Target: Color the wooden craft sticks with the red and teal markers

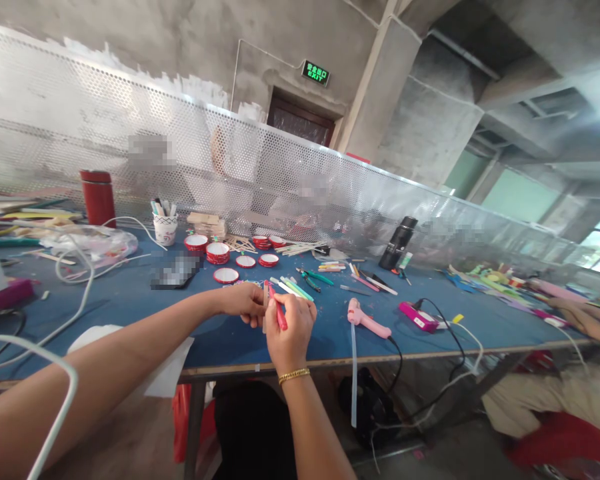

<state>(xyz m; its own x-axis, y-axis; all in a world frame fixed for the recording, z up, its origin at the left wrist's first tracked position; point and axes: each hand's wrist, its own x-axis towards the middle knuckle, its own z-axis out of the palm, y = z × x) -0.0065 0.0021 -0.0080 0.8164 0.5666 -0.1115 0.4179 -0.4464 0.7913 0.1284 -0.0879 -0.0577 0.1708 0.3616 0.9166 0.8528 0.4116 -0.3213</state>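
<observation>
My right hand, with a gold bracelet at its wrist, is closed round a red marker. Beside it my left hand pinches a thin wooden stick held upright over the table's front part. The marker's tip end is against or close to the stick; exact contact is too small to tell. Just behind the hands lie several light green and white markers and green-handled pliers. Red-rimmed round tins stand further back, some stacked.
The blue table also bears a phone, a marker cup, a red flask, a black bottle and a pink glue gun with its cord over the front edge. Another person's arm is at far right.
</observation>
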